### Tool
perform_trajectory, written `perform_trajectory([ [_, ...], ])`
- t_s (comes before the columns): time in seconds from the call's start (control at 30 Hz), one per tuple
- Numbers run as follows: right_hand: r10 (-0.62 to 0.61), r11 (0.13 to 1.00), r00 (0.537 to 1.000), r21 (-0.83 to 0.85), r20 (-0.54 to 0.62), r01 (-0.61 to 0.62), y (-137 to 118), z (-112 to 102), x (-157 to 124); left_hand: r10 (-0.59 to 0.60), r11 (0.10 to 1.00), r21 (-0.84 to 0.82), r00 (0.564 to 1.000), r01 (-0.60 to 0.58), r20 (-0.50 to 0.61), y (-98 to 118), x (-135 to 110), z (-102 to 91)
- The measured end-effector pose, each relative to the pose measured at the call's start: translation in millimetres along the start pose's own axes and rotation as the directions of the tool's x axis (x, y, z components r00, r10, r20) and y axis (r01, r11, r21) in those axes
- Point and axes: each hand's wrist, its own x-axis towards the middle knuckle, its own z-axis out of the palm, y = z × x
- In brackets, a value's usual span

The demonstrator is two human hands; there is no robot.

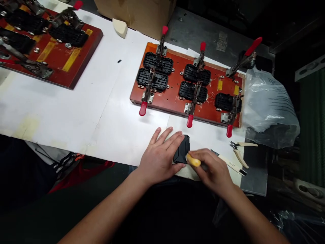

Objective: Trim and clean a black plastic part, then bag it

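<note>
My left hand lies with fingers stretched out over a black plastic cover at the table's near edge. Its fingertips reach the cover's upper end, and the thumb rests by the lower end. Closed around a short yellow piece with a rounded end, my right hand is at the cover's lower right corner. Whether that piece is a tool handle I cannot tell. Just right of my right hand lie a flat cream-coloured knife-like tool and nippers with cream handles.
A red-brown fixture board with red-handled toggle clamps holds several black parts. A similar board stands at the far left. A clear plastic bag, a cardboard box and a cream block are also around. Someone's dark clothing shows lower left.
</note>
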Motion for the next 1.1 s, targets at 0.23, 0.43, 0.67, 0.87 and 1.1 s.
perform_trajectory([
  [0.23, 0.088, 0.995, 0.988, 0.056, -0.128, -0.081, 4.5, 4.4, 2.1, -0.019, 1.0, 0.002, 1.0, 0.019, 0.002, 1.2, 0.0, -0.7],
  [0.43, 0.102, 0.995, 0.987, 0.021, -0.122, -0.1, 4.2, 5.6, 5.2, -0.026, 0.999, 0.022, 1.0, 0.026, -0.003, 1.3, -0.4, -1.0],
  [0.67, 0.147, 0.987, 0.987, 0.072, -0.062, -0.143, -3.0, 4.6, -5.7, -0.01, 1.0, 0.021, 1.0, 0.01, 0.008, 2.3, 0.3, -0.7],
  [0.87, 0.037, 0.999, 0.991, -0.012, -0.131, -0.039, -1.1, 6.2, 20.3, -0.022, 1.0, 0.017, 0.999, 0.023, -0.03, 3.3, -0.2, -0.3],
  [1.1, 0.057, 0.998, 0.996, 0.034, -0.064, -0.055, -4.6, 6.6, 7.8, -0.011, 1.0, -0.001, 0.999, 0.011, -0.04, 4.9, 0.1, -1.1],
])
